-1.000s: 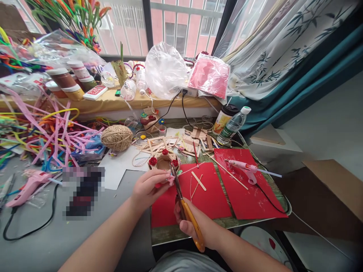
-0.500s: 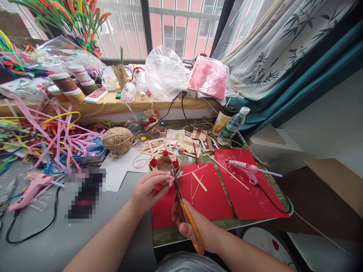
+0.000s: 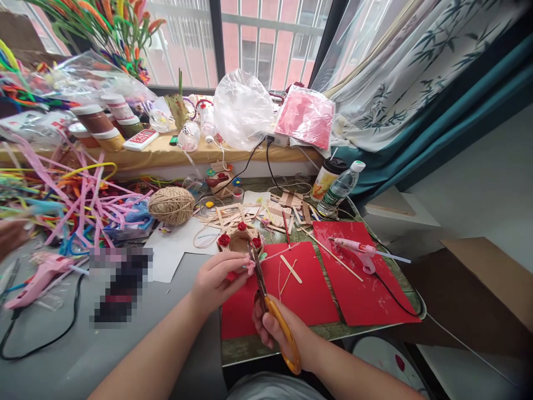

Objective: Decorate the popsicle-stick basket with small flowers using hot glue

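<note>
- Step in hand, as judged: trimming. The left hand [image 3: 214,280] pinches a small pink bow [image 3: 250,266] between its fingertips, at the near rim of the twine basket [image 3: 240,240].
- The right hand [image 3: 272,328] is closed round the orange-handled scissors [image 3: 270,303]; the blades point at the bow, just beside the basket.
- Next move calls for steadying the bow and placing the blades carefully.

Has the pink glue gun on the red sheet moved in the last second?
No. The pink glue gun lies in the same spot on the right red sheet, nozzle pointing right; its slight shift in frame matches the whole scene.
</note>
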`<state>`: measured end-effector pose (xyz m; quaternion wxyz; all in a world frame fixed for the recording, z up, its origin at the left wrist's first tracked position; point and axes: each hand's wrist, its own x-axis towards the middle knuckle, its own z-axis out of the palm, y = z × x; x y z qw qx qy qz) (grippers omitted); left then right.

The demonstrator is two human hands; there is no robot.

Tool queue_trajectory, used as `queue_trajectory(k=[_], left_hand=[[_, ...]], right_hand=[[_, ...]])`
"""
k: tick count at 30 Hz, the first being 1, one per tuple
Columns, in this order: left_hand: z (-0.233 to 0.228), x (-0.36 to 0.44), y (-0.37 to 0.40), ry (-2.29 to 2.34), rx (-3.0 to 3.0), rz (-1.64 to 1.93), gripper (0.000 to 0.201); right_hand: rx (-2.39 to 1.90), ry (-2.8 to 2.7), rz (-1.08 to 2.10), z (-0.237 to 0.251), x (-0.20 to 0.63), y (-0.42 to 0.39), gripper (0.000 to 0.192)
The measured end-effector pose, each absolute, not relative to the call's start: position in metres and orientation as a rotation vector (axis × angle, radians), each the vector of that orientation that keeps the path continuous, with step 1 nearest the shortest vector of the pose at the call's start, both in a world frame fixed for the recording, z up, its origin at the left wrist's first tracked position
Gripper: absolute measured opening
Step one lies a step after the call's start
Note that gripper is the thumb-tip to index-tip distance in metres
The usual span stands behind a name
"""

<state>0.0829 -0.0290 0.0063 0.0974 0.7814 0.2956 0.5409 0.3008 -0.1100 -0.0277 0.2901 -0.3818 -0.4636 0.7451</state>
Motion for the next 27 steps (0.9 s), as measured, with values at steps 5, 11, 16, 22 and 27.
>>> queue_trajectory(k=[5, 11, 16, 22, 27], left_hand=[[0.004, 0.083, -0.027, 0.834, 2.367, 1.557, 0.045], [0.004, 0.083, -0.028, 0.884, 2.351, 1.571, 0.043], [-0.003, 0.077, -0.027, 1.085, 2.076, 1.63, 0.037], [-0.007, 0.071, -0.023, 1.166, 2.011, 1.675, 0.03], [-0.002, 0.073, -0.023, 1.063, 2.173, 1.55, 0.031]], right_hand=[[-1.21, -1.184, 2.0, -0.021, 0.296, -0.105, 0.07], [-1.223, -1.124, 1.992, -0.023, 0.293, -0.108, 0.064], [-1.272, -1.068, 1.888, -0.02, 0.319, -0.099, 0.061], [-1.898, -1.635, 1.003, -0.007, 0.409, -0.055, 0.031], [-2.154, -1.866, 0.62, -0.012, 0.444, -0.051, 0.026]])
